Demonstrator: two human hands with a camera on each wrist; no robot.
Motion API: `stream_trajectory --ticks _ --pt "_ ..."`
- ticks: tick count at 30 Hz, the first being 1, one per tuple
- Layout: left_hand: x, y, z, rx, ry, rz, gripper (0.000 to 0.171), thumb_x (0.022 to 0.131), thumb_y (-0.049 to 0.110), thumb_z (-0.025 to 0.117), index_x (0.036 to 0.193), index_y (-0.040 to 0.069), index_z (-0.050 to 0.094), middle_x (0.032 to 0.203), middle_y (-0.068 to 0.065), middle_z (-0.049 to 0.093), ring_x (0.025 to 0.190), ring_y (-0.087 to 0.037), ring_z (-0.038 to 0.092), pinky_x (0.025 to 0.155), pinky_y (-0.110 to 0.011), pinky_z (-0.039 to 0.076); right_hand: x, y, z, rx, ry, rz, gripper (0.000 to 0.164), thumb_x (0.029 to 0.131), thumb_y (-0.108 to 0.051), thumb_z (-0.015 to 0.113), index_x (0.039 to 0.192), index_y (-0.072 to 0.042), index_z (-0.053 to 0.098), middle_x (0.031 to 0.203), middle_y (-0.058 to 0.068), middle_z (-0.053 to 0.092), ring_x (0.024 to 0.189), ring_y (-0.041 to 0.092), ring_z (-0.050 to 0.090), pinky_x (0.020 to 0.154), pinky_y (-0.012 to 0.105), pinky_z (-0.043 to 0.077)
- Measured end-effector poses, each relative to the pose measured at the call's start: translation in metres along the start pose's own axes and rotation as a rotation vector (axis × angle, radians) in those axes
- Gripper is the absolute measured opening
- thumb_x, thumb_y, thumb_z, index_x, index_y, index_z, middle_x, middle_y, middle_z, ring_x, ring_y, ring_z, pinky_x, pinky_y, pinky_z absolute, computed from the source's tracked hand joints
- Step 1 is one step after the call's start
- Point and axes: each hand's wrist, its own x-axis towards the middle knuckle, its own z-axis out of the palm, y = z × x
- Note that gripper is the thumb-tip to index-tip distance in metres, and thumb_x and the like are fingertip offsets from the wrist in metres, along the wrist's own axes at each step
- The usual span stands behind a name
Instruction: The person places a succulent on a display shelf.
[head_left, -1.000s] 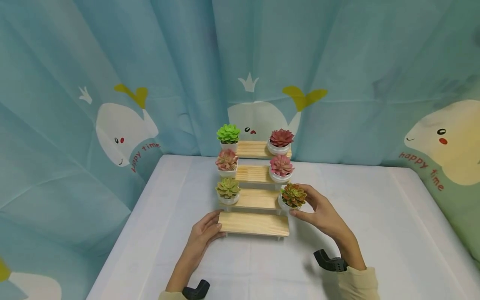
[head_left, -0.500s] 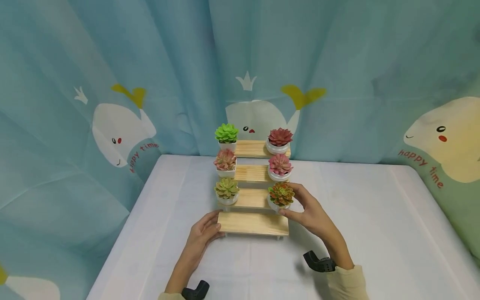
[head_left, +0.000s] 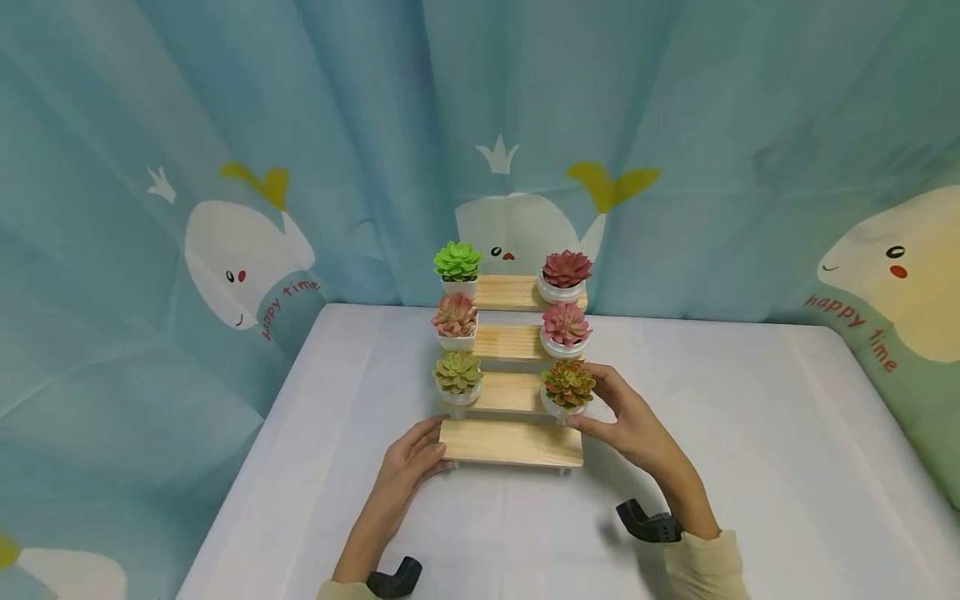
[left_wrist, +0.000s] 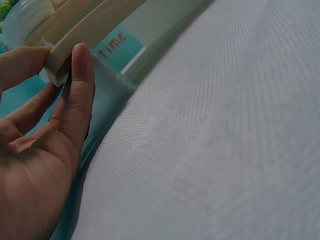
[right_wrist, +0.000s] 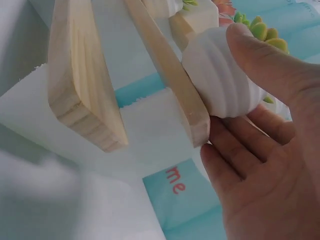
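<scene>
A stepped wooden plant stand (head_left: 511,442) stands on the table, with potted succulents at both ends of its three upper steps. My left hand (head_left: 408,467) pinches the left end of the lowest board, thumb and fingers at its edge in the left wrist view (left_wrist: 45,145). My right hand (head_left: 637,425) grips the white ribbed pot of an orange-and-green succulent (head_left: 568,385). That pot sits at the right end of the third step down. In the right wrist view the pot (right_wrist: 220,72) rests against the board, thumb on one side and fingers on the other.
On the left side are a bright green succulent (head_left: 458,262), a pinkish one (head_left: 455,315) and a pale green one (head_left: 458,372). A dark red succulent (head_left: 567,270) and a pink one (head_left: 566,324) stand on the right. A whale-print curtain (head_left: 360,150) hangs behind the white table (head_left: 720,400).
My right hand has moved left with the orange-and-green succulent, from beyond the board's right end to over the third step. The left hand keeps its place on the lowest board.
</scene>
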Motion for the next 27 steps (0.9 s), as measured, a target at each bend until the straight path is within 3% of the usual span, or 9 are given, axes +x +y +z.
stream_trajectory --ticks 6,11,13,21,24,27 --pt "0.004 0.001 -0.003 -0.009 0.018 -0.003 0.057 0.104 0.020 0.064 0.156 0.008 0.042 0.151 -0.021 0.052 0.121 -0.017 0.065 0.097 -0.025 0.063 0.001 0.002 -0.007 -0.024 -0.030 -0.006 0.066 0.092 -0.011 0.080 0.150 -0.010 0.046 0.154 0.015 0.049 0.140 -0.007 0.044 0.116 0.002 0.033" --pt "0.006 -0.002 -0.001 -0.014 -0.001 0.006 0.060 0.104 0.020 0.063 0.157 0.005 0.040 0.150 -0.023 0.051 0.118 -0.015 0.067 0.098 -0.025 0.063 -0.001 0.002 -0.019 -0.078 -0.036 0.035 0.066 0.094 -0.015 0.079 0.151 -0.012 0.047 0.155 0.015 0.050 0.146 0.027 0.047 0.114 0.002 0.036" --pt "0.005 -0.003 0.000 0.000 -0.020 0.001 0.062 0.104 0.021 0.063 0.158 0.003 0.037 0.149 -0.024 0.052 0.115 -0.013 0.068 0.098 -0.025 0.063 -0.003 0.003 -0.024 -0.093 -0.038 0.062 0.065 0.094 -0.015 0.078 0.151 -0.012 0.047 0.154 0.016 0.050 0.146 0.033 0.047 0.112 0.001 0.037" --pt "0.011 0.013 -0.013 0.157 -0.023 0.035 0.058 0.103 0.024 0.067 0.155 0.009 0.046 0.140 -0.019 0.061 0.103 -0.015 0.072 0.094 -0.021 0.062 -0.005 0.004 -0.042 -0.117 -0.018 0.050 0.058 0.097 -0.017 0.075 0.149 -0.014 0.050 0.151 0.014 0.055 0.134 -0.010 0.047 0.113 0.001 0.037" --pt "0.012 0.016 -0.018 0.227 -0.032 0.035 0.055 0.103 0.025 0.067 0.154 0.012 0.049 0.141 -0.019 0.062 0.105 -0.015 0.072 0.094 -0.021 0.061 -0.012 0.006 -0.050 -0.142 -0.039 0.082 0.054 0.099 -0.020 0.073 0.148 -0.015 0.052 0.150 0.013 0.056 0.137 -0.004 0.050 0.111 0.002 0.039" --pt "0.007 0.021 -0.029 0.362 -0.025 0.052 0.052 0.103 0.021 0.067 0.151 0.009 0.052 0.137 -0.019 0.065 0.103 -0.017 0.072 0.090 -0.021 0.061 -0.024 0.010 -0.053 -0.200 -0.101 0.122 0.048 0.101 -0.024 0.071 0.145 -0.014 0.055 0.148 0.012 0.059 0.140 0.015 0.055 0.110 0.006 0.044"
